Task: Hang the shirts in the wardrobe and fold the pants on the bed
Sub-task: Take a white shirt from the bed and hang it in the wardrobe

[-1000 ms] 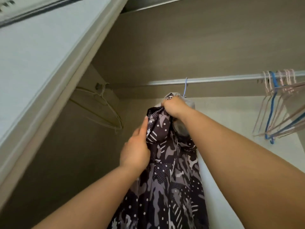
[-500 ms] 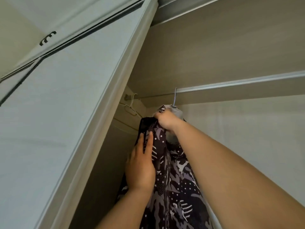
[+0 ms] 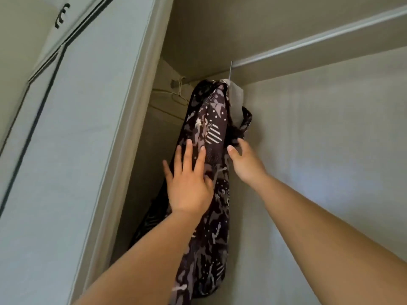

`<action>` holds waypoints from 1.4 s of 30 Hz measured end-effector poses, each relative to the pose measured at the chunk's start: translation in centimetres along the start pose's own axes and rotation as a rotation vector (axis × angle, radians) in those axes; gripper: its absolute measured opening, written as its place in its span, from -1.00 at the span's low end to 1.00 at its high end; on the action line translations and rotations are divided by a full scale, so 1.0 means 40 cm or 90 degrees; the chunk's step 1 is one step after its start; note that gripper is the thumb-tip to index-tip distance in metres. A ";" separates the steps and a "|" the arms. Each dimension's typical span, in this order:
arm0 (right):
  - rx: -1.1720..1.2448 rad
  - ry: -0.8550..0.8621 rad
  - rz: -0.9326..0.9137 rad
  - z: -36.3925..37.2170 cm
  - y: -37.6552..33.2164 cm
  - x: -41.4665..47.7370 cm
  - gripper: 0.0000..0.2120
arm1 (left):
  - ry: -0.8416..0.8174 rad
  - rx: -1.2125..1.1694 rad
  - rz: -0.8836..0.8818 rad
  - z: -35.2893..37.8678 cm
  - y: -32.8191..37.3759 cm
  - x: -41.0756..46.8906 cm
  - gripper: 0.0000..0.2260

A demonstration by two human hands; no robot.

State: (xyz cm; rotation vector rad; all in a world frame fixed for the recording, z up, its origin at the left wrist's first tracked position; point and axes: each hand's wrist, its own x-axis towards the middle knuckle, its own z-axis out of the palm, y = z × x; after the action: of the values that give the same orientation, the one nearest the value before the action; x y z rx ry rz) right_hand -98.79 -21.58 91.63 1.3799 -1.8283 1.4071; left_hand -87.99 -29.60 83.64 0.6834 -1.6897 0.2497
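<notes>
Head view: beige wardrobe interior, rail, patterned shirt hanging.

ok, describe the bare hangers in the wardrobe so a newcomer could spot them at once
Inside the wardrobe, follow the metal rod to its left end, beside the door frame. The bare hangers dangle there, just left of the dark patterned shirt. They are thin, pale and carry no garment, unlike the shirt's hanger.

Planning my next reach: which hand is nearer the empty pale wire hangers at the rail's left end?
Left. The left hand rests flat on the dark patterned shirt, below the pale wire hangers; the right hand touches the shirt's other side, farther right.
</notes>
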 end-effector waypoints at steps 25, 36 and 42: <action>0.292 -0.174 -0.264 0.587 -0.459 -1.234 -0.70 | -0.268 0.421 -0.311 -0.843 -0.602 -0.971 -0.37; 0.208 -0.480 -0.245 0.974 -0.676 -1.489 -0.69 | -0.385 0.523 -0.554 -1.114 -0.988 -1.187 -0.39; 0.192 -0.567 -0.335 1.205 -0.778 -1.502 -0.62 | -0.400 0.537 -0.614 -1.122 -1.195 -1.199 -0.39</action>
State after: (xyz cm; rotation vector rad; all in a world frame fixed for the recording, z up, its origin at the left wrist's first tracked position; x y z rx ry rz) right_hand -36.84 -38.30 38.89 2.7068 -1.4928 0.8498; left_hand -19.87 -30.34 39.41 2.2940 -1.5659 0.0313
